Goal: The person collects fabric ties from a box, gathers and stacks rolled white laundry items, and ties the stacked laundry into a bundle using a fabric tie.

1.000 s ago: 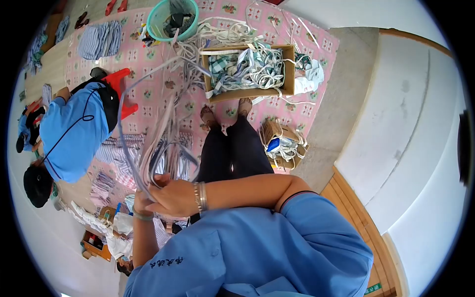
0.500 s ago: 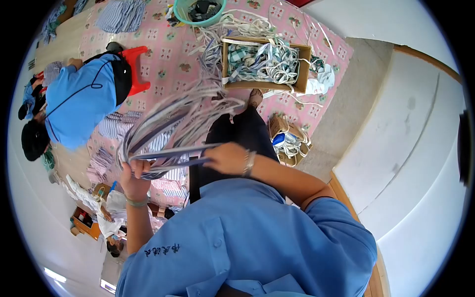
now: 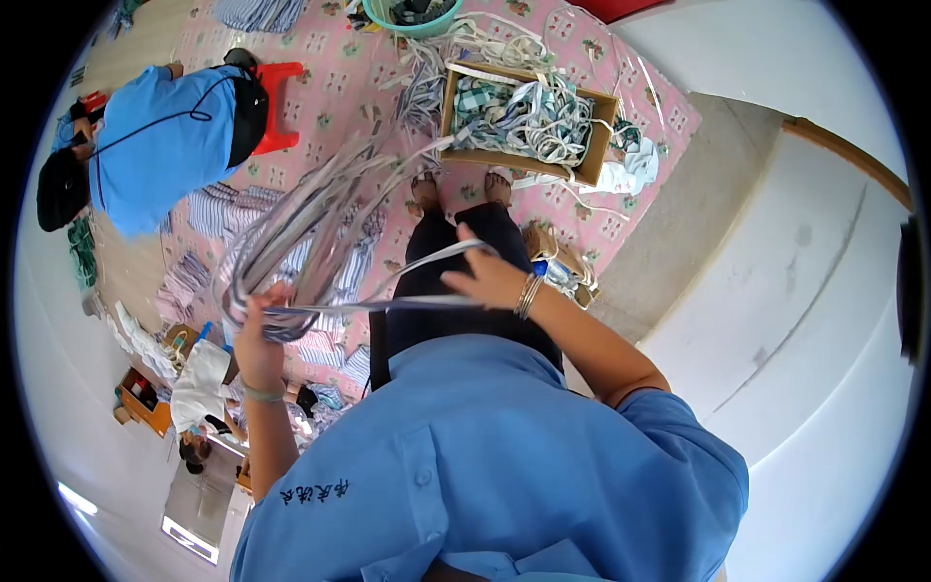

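My left hand (image 3: 260, 341) is closed around a long bundle of striped fabric strips (image 3: 291, 247). The white, grey and dark-blue lengths loop up from it and trail toward the floor, partly blurred. My right hand (image 3: 493, 279) is in front of my dark trousers with its fingers spread. A strip (image 3: 427, 303) stretches from the bundle to this hand and seems to loop around it, one run above and one below the fingers. Exactly how the loop sits against the palm is hidden.
A cardboard box (image 3: 529, 169) of tangled strips and checked cloth stands beyond my feet. Behind it is a teal basin (image 3: 427, 27). Another small box (image 3: 577, 281) sits at right. Striped garments (image 3: 228, 209) lie at left near a co-worker (image 3: 160, 145) beside a red stool (image 3: 279, 109).
My right hand has moved right and slightly up, its fingers now spread and the strip drawn out longer. The bundle still hangs from my left hand, its loops swung somewhat left.
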`<state>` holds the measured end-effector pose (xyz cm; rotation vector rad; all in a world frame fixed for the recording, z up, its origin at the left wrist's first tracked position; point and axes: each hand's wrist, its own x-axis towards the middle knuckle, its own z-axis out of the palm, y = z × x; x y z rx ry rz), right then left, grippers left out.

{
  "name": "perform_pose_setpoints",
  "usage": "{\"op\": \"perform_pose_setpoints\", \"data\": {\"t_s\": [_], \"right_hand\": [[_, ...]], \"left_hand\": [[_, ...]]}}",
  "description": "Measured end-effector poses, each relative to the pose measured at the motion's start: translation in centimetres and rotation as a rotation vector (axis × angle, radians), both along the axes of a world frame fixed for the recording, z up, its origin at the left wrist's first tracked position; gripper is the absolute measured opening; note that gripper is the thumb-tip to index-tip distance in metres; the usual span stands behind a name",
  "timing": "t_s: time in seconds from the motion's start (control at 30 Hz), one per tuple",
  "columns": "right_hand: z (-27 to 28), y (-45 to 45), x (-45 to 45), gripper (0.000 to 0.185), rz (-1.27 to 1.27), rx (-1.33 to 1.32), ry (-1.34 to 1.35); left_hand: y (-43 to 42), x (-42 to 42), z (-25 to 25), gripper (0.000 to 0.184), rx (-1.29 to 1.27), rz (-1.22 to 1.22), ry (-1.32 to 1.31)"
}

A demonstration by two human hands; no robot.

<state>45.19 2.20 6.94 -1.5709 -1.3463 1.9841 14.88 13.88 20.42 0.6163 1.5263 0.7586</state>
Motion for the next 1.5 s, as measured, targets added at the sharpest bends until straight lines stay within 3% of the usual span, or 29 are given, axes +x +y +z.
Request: {"op": "perform_pose_setpoints", "data": {"t_s": [0.03,0.07,0.1,0.17,0.2,0.23,0.3,0.37,0.43,0.53,0.57,0.73,0.8,0.87,0.93,1.07,1.2,1.3,1.33,1.4,1.43,1.5], "right_hand": [[-0.2,-0.1,1.1,0.087,-0.036,-0.112,-0.032],[-2.4,-1.5,1.8,0.087,-0.037,-0.078,-0.077],[-2.9,-1.9,2.9,0.086,-0.061,-0.254,-0.032],[-6.9,-5.3,4.2,0.085,-0.065,-0.085,-0.175],[-5.3,-4.7,5.6,0.086,0.174,-0.093,-0.447],[-7.0,-6.3,6.5,0.081,0.18,-0.08,-0.509],[-8.5,-8.2,8.8,0.077,0.2,-0.044,-0.573],[-7.9,-8.2,10.4,0.066,0.398,-0.192,-0.34],[-2.4,-5.7,9.9,0.064,0.457,-0.419,-0.175],[-0.1,-4.3,7.9,0.056,0.387,-0.485,0.04],[0.5,-3.7,6.7,0.053,0.419,-0.385,0.035],[6.4,-0.2,-3.0,0.038,0.552,0.262,-0.034],[8.1,1.0,-8.3,0.037,0.603,0.335,0.018],[10.9,0.4,-14.9,0.036,0.645,0.396,0.078],[14.9,-1.9,-22.5,0.039,0.766,0.574,0.286],[21.1,-11.6,-36.3,0.059,1.216,0.816,0.598],[24.7,-20.4,-44.9,0.074,1.47,0.932,0.787],[25.6,-24.4,-48.8,0.083,1.534,0.825,0.969],[25.5,-25.3,-50.1,0.083,1.556,0.827,0.974],[24.6,-26.9,-52.5,0.076,1.686,0.616,0.975],[24.0,-27.9,-54.1,0.059,1.696,0.68,1.037],[24.0,-28.0,-56.8,0.05,1.776,0.631,0.9]], "left_hand": [[-0.4,-0.6,0.8,0.019,-0.001,0.044,-0.053],[-0.8,-1.3,0.6,0.018,0.16,0.079,-0.159],[-1.2,-1.2,1.3,0.018,0.162,0.16,-0.22],[-2.1,-1.4,3.1,0.019,0.169,0.251,-0.289],[-2.6,-2.1,4.0,0.02,0.187,0.246,-0.497],[-3.2,-2.4,5.1,0.022,0.205,0.239,-0.701],[-4.6,-1.9,7.7,0.023,0.252,0.247,-0.66],[-5.9,-2.3,10.1,0.027,0.331,0.199,-0.593],[-7.7,-3.1,12.5,0.026,0.407,0.214,-0.546],[-11.1,-5.3,15.9,0.026,0.501,0.308,-0.435],[-12.7,-6.5,16.6,0.027,0.522,0.301,-0.409],[-23.3,-11.9,20.9,0.027,0.468,0.157,-0.028],[-29.5,-14.5,21.1,0.027,0.494,0.151,-0.071],[-36.4,-16.0,21.6,0.039,0.516,0.256,0.001],[-42.6,-17.9,20.9,0.042,0.641,0.235,-0.107],[-51.3,-18.7,21.8,0.045,0.714,0.388,-0.168],[-55.3,-19.7,22.8,0.038,0.812,0.61,-0.065],[-56.1,-21.9,22.6,0.03,0.765,0.97,0.006],[-55.9,-22.6,22.7,0.03,0.777,0.988,0.011],[-55.4,-24.3,22.9,0.025,0.784,1.114,0.113],[-55.9,-25.4,22.0,0.021,0.796,1.079,0.139],[-56.3,-27.3,22.1,0.02,0.769,1.111,0.153]]}}
